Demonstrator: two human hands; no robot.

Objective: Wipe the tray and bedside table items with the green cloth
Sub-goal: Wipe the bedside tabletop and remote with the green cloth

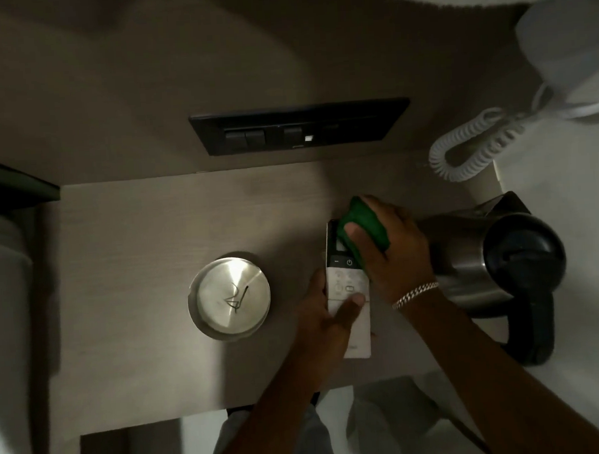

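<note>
A white remote control (348, 287) with a dark screen end is held over the wooden bedside table (158, 235). My left hand (326, 316) grips its lower half, thumb across the buttons. My right hand (394, 252), with a chain bracelet at the wrist, is shut on a bunched green cloth (363, 224) and presses it on the remote's upper end. The cloth covers part of the screen. No tray is recognisable in view.
A round steel lidded container (230, 297) stands left of the remote. A steel kettle with black lid and handle (497, 267) stands close to the right of my right hand. A black switch panel (299, 127) and a white coiled phone cord (472, 146) are on the wall behind.
</note>
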